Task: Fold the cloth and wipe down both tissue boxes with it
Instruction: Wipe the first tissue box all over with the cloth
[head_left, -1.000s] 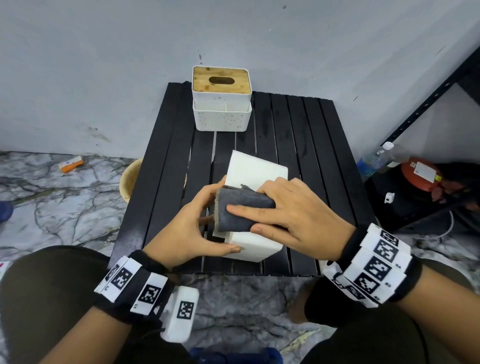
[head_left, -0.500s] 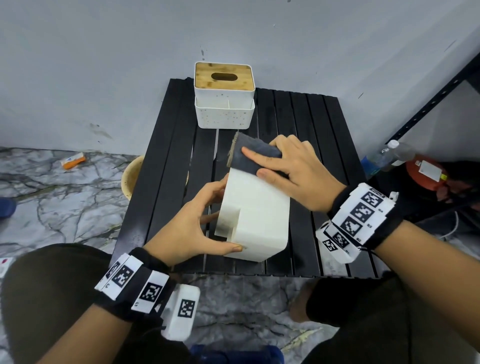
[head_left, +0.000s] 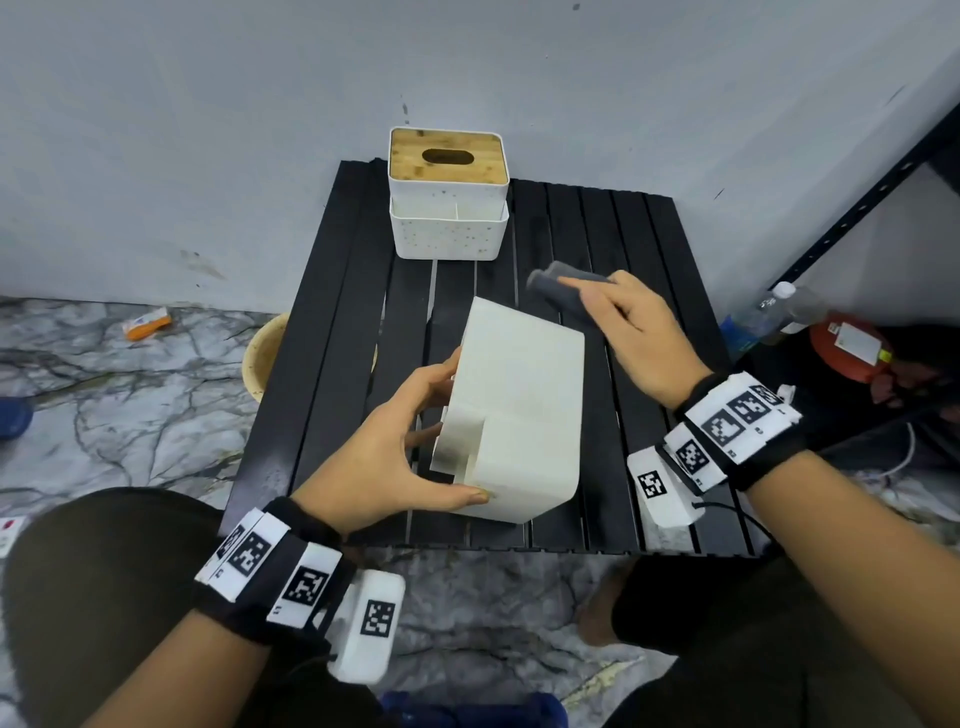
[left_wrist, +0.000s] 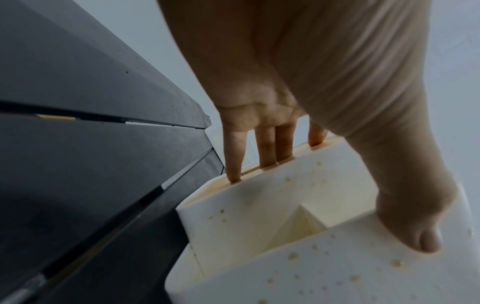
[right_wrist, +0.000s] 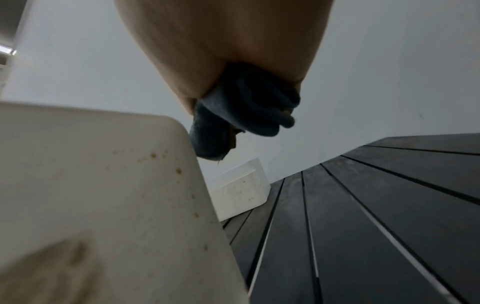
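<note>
Your right hand (head_left: 631, 338) has lifted the folded cloth (head_left: 563, 288) off the near box (head_left: 519, 415), fingers clamped on it; your left hand (head_left: 384, 457) grips the box's left side.

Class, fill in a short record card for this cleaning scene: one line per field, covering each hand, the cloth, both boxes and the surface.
Left hand: grips the near tissue box, tipped on its side
Right hand: holds the folded grey cloth, off the box
Far tissue box: upright, bamboo lid, speckled, by the wall
Surface: black slatted table
</note>
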